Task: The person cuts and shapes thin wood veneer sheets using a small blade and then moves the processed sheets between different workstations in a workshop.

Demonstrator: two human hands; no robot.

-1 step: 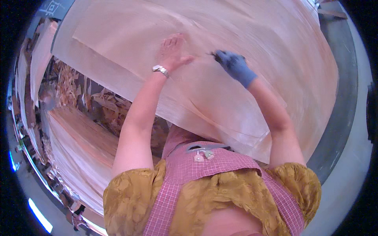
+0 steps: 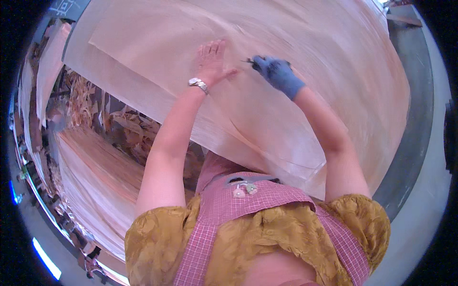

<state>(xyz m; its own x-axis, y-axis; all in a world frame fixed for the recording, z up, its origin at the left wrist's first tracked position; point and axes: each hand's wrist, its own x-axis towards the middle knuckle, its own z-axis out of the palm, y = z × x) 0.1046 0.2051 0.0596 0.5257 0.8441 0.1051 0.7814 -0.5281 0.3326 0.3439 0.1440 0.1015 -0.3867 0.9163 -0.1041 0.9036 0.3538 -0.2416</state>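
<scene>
The sheet (image 2: 267, 126) lies over the desk (image 2: 414, 157), which shows past its right edge. The left hand (image 2: 212, 64) lies flat on the sheet, thumb spread; the gloved right hand (image 2: 278, 76) grips a dark tool (image 2: 251, 61) over the sheet. Scraps (image 2: 133, 125) lie past the sheet's left edge.

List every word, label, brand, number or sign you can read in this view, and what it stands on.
None can be read.
White strokes at the upper-left rim: too unclear to read.
Watch above the left hand: face too small to read.
Pale sheet beneath: no lettering seen.
</scene>
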